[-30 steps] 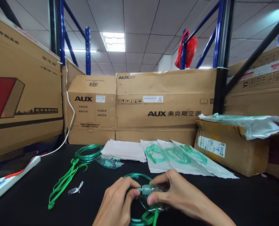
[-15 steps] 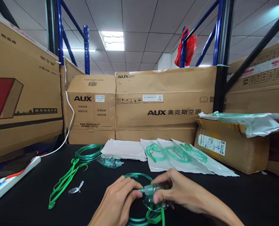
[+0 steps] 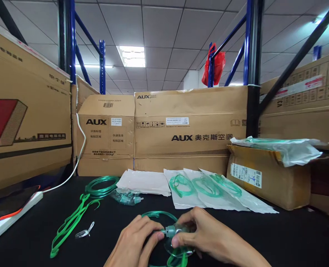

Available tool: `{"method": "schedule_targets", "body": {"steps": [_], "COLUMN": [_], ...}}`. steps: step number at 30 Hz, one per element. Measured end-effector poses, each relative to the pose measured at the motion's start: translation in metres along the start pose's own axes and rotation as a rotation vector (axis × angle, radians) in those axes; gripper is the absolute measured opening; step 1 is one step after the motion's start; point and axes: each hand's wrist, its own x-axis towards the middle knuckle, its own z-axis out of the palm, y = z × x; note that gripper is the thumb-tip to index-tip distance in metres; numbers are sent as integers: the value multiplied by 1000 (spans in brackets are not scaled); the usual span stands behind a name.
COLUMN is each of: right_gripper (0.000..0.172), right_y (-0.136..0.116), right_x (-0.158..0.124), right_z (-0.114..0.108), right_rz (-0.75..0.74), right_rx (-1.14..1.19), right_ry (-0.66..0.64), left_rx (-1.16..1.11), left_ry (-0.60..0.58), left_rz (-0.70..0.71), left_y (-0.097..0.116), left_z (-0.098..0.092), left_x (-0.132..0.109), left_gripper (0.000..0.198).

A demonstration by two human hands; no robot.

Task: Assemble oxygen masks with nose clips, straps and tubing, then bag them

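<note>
Near the front centre, my right hand (image 3: pixel 200 235) grips a clear mask (image 3: pixel 178 249) around its pale green connector (image 3: pixel 170 231). My left hand (image 3: pixel 140 239) pinches the end of the green tube where it meets that connector; the fingertips hide most of the joint. Behind and below both hands curves the coiled green tube (image 3: pixel 160 213). A green elastic strap (image 3: pixel 178 259) hangs at the mask's lower edge, partly cut off by the frame.
On the black table are green straps (image 3: pixel 70 224), a clear clip (image 3: pixel 85 233), coiled tubing (image 3: pixel 102 186), a bagged mask (image 3: pixel 128 198), white pouches (image 3: pixel 143 181) and pouches with tubing (image 3: pixel 182 200). A cardboard box (image 3: pixel 267 181) stands at right; a power strip (image 3: pixel 17 218) lies left.
The camera view has tilted up and shifted slightly. Both hands still hold the tube and mask together; my left fingers sit a little differently at the tube end.
</note>
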Motion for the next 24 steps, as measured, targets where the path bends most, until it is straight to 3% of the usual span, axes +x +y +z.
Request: {"method": "schedule_targets", "body": {"steps": [5,11,16,20,24], "right_gripper": [33,28,35,43,33], "right_y": [1,1,2,1,-1], "right_x": [3,2,1,-2,-4], "right_z": [1,0,-4,-5,-4], "right_rz": [-25,-54,-72,-65,-72], "right_rx": [20,23,63,114,99], "right_ry": [-31,-74,-130,-120,-99], "left_rx": [28,-38,-122,-94,2], "left_ry": [-60,-137,-119,-73,34], "left_rz": [37,-127,-203,-137,35], "left_y": [-2,9,10,-1,-8], "left_z": [-7,-18,-17,-10,-4], "left_x": [-2,1,4,1,-2], "left_gripper": [18,18,16,15,18]}}
